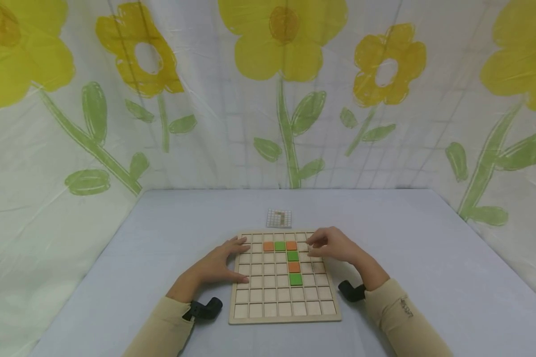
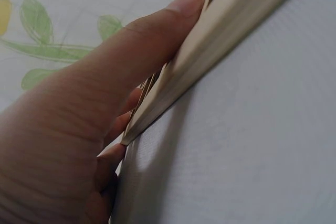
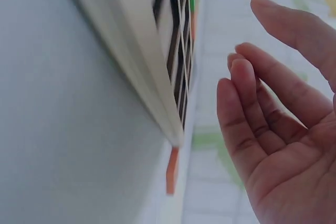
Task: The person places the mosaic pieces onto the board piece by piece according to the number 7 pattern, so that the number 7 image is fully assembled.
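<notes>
A wooden grid board (image 1: 285,321) lies flat on the table. In its second row from the far side sit an orange tile (image 1: 268,246), a green tile (image 1: 280,246) and another orange tile (image 1: 291,246). Below the last one, a column runs green, orange, green. My left hand (image 1: 217,263) rests on the board's left edge, with the thumb (image 2: 157,27) laid over the rim. Over the board's far right part hovers my right hand (image 1: 335,244); the right wrist view shows its fingers (image 3: 244,114) loosely bent, apart from the thumb, with nothing between them.
Behind the board lies a small card (image 1: 279,218) with a printed grid and an angled pattern. An orange piece (image 3: 172,171) shows past the board's corner in the right wrist view. A flowered curtain (image 1: 210,148) hangs behind the pale table (image 1: 384,213).
</notes>
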Action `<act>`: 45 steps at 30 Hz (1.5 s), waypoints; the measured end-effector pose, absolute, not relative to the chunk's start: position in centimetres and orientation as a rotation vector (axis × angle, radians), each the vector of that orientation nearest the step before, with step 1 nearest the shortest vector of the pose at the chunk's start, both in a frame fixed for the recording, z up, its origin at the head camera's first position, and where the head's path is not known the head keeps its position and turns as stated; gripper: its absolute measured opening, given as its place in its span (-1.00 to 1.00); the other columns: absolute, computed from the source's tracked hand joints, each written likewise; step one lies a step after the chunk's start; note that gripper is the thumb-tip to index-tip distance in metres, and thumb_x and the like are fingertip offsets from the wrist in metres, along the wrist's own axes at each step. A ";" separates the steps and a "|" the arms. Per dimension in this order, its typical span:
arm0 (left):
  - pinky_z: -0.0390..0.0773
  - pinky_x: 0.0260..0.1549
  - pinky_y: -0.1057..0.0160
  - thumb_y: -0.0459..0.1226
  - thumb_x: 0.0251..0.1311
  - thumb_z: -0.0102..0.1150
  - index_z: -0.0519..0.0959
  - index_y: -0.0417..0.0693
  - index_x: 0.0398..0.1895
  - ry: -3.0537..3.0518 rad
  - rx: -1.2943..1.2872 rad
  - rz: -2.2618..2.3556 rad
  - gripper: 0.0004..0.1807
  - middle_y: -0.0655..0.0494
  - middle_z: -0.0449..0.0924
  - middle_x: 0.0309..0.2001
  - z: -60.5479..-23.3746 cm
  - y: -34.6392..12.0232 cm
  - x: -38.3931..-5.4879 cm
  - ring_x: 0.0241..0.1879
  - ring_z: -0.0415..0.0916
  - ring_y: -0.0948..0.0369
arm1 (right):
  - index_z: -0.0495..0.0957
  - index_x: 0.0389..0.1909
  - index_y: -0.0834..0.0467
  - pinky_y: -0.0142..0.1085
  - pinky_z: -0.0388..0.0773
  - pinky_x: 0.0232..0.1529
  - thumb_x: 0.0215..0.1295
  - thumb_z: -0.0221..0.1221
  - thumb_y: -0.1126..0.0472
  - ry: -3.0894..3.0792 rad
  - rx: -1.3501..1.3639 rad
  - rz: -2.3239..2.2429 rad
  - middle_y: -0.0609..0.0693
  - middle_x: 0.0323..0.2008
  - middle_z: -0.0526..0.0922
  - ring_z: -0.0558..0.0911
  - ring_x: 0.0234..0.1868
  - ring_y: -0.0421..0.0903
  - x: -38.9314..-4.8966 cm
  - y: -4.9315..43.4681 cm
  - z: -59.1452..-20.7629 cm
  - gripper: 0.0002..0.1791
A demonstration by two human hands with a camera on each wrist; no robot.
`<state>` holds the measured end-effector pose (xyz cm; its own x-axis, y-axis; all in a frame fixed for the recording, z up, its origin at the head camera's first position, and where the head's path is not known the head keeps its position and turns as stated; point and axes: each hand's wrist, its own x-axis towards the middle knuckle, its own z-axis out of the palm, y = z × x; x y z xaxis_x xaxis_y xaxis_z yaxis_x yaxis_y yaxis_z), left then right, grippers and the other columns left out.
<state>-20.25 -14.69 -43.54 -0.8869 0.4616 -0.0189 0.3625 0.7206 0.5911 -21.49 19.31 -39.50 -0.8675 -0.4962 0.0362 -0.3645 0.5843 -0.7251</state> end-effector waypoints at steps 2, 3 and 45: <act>0.00 0.38 -0.16 0.21 -0.31 0.42 0.37 0.13 0.28 2.757 0.663 0.901 -0.04 0.20 0.08 0.44 -43.6 -14.7 -20.3 0.47 -0.13 0.04 | 0.61 -0.10 0.30 -0.30 0.56 -0.23 0.09 0.32 0.18 2.671 -0.661 -1.180 0.16 -0.18 0.64 0.57 -0.23 -0.13 -22.1 19.7 -39.5 -0.63; 0.00 0.38 -0.16 0.21 -0.32 0.42 0.37 0.14 0.28 2.757 0.662 0.901 -0.04 0.20 0.08 0.44 -43.6 -14.7 -20.3 0.47 -0.13 0.04 | 0.61 -0.10 0.31 -0.30 0.56 -0.22 0.08 0.32 0.19 2.687 -0.628 -1.197 0.17 -0.18 0.64 0.57 -0.23 -0.12 -22.4 20.0 -39.5 -0.63; 0.00 0.38 -0.14 0.24 -0.33 0.40 0.36 0.16 0.29 2.764 0.681 0.883 -0.02 0.22 0.06 0.45 -43.7 -14.8 -20.4 0.48 -0.13 0.07 | 0.62 -0.22 0.34 -0.44 0.47 -0.43 0.02 0.34 0.24 2.802 -0.090 -1.139 0.12 -0.32 0.64 0.53 -0.36 -0.15 -26.2 23.2 -41.9 -0.69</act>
